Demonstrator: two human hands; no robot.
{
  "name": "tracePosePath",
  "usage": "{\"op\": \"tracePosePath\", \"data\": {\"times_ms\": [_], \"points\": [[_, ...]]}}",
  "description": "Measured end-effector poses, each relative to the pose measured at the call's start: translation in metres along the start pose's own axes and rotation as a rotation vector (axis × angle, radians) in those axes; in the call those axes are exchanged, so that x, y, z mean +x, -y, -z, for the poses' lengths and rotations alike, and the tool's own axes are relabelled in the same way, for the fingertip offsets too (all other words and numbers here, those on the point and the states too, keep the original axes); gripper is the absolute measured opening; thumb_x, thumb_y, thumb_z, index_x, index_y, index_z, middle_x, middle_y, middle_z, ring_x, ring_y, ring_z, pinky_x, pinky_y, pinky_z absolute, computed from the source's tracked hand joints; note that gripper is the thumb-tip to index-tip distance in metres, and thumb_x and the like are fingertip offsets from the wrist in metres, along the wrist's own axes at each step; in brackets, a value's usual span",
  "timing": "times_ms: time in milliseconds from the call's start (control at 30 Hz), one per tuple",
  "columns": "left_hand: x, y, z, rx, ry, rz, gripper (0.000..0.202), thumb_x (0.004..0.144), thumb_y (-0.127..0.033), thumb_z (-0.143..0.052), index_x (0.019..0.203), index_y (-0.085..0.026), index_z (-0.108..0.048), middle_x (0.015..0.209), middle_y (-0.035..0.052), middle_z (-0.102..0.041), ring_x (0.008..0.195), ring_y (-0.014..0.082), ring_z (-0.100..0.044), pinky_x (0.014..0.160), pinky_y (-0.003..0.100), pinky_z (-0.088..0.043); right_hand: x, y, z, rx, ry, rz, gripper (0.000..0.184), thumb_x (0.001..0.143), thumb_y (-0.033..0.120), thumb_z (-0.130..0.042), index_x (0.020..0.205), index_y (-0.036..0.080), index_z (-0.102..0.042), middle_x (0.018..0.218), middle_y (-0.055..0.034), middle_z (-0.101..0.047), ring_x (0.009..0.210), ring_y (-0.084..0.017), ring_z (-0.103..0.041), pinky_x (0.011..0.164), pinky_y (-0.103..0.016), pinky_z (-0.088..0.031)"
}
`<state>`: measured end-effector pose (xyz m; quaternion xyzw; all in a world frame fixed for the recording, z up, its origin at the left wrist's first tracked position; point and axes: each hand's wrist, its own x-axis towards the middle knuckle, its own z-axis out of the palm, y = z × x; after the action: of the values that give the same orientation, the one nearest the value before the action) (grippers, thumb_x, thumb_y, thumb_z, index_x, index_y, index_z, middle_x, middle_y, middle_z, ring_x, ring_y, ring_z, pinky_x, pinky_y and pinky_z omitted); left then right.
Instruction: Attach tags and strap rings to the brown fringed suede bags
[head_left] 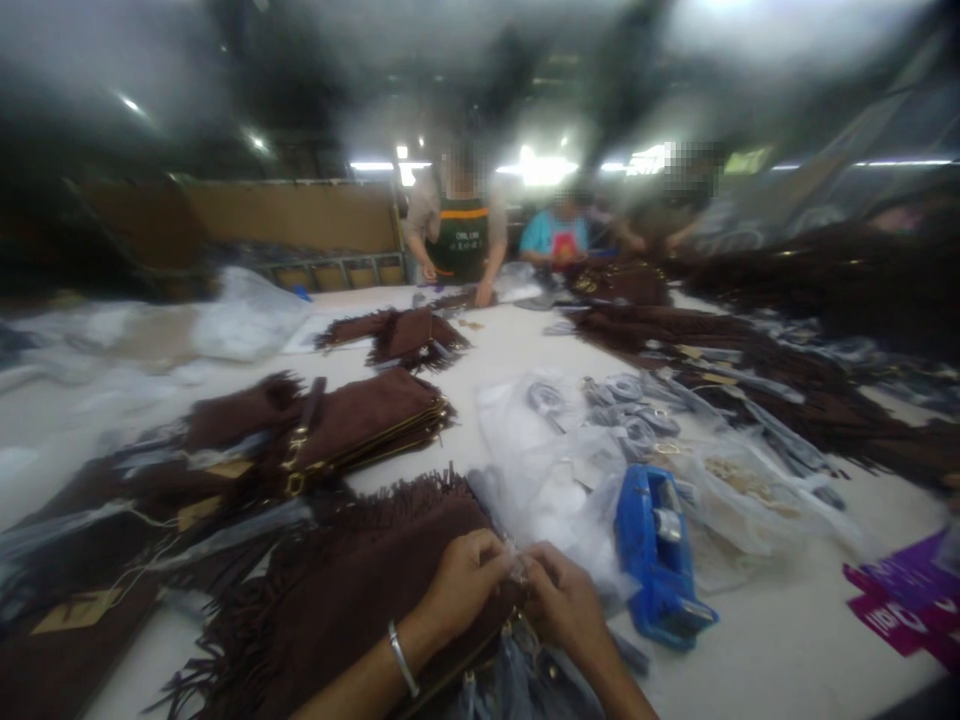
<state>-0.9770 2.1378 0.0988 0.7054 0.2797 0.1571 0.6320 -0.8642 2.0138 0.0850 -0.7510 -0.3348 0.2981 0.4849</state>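
My left hand [459, 585], with a silver bangle on the wrist, and my right hand [564, 600] meet over a brown fringed suede bag [352, 590] at the near edge of the white table [780, 640]. Both hands pinch a small clear piece [517, 572] between their fingertips; I cannot make out what it is. A blue tape dispenser [658, 555] lies just right of my right hand. Crumpled clear plastic bags [555, 470] lie behind my hands.
More brown fringed bags [330, 425] are stacked on the left and along the right side [810, 400]. Small wrapped metal fittings [630, 405] lie mid-table. Purple cards [907, 595] sit at the right edge. Other people [459, 235] work at the far end.
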Motion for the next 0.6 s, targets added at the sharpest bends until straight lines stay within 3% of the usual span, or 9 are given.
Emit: {"op": "tracePosePath", "data": {"times_ms": [167, 267, 400, 500, 600], "points": [[0.008, -0.006, 0.011, -0.209, 0.247, 0.181, 0.022, 0.076, -0.035, -0.067, 0.074, -0.013, -0.067, 0.050, -0.0019, -0.055, 0.043, 0.0081, -0.039, 0.046, 0.022, -0.025, -0.010, -0.002, 0.004, 0.019, 0.000, 0.037, 0.033, 0.091, 0.047, -0.045, 0.091, 0.022, -0.067, 0.087, -0.0034, -0.070, 0.085, -0.023, -0.063, 0.076, -0.030, -0.046], [0.010, -0.010, 0.016, -0.349, 0.308, 0.215, 0.022, 0.078, -0.033, -0.063, 0.075, -0.012, -0.068, 0.059, 0.0023, -0.062, 0.042, 0.0065, -0.040, 0.043, 0.021, -0.025, -0.026, -0.016, 0.013, -0.040, -0.106, -0.013, 0.036, 0.090, 0.050, -0.046, 0.102, 0.022, -0.066, 0.098, -0.0056, -0.071, 0.088, -0.024, -0.064, 0.079, -0.032, -0.049], [0.012, -0.012, 0.018, -0.493, 0.335, 0.278, 0.018, 0.077, -0.030, -0.065, 0.074, -0.013, -0.062, 0.069, 0.0040, -0.066, 0.043, 0.0054, -0.046, 0.040, 0.019, -0.025, -0.045, -0.037, 0.014, -0.261, -0.065, -0.007, 0.038, 0.087, 0.045, -0.053, 0.118, 0.026, -0.062, 0.112, -0.0059, -0.068, 0.096, -0.025, -0.065, 0.081, -0.033, -0.050], [0.013, -0.013, 0.021, -0.538, 0.352, 0.315, 0.020, 0.075, -0.031, -0.068, 0.074, -0.012, -0.061, 0.066, 0.0025, -0.063, 0.043, 0.0053, -0.047, 0.039, 0.017, -0.026, -0.048, -0.047, 0.009, -0.412, -0.035, 0.044, 0.026, 0.086, 0.038, -0.052, 0.105, 0.024, -0.065, 0.106, -0.0063, -0.067, 0.098, -0.026, -0.063, 0.082, -0.035, -0.049], [0.012, -0.014, 0.028, -0.565, 0.386, 0.342, 0.022, 0.074, -0.031, -0.070, 0.073, -0.010, -0.062, 0.064, 0.0020, -0.061, 0.043, 0.0053, -0.047, 0.039, 0.016, -0.030, -0.046, -0.048, 0.010, -0.384, 0.022, 0.032, 0.023, 0.090, 0.040, -0.048, 0.092, 0.022, -0.063, 0.096, -0.0054, -0.067, 0.092, -0.024, -0.063, 0.078, -0.033, -0.048]]}}
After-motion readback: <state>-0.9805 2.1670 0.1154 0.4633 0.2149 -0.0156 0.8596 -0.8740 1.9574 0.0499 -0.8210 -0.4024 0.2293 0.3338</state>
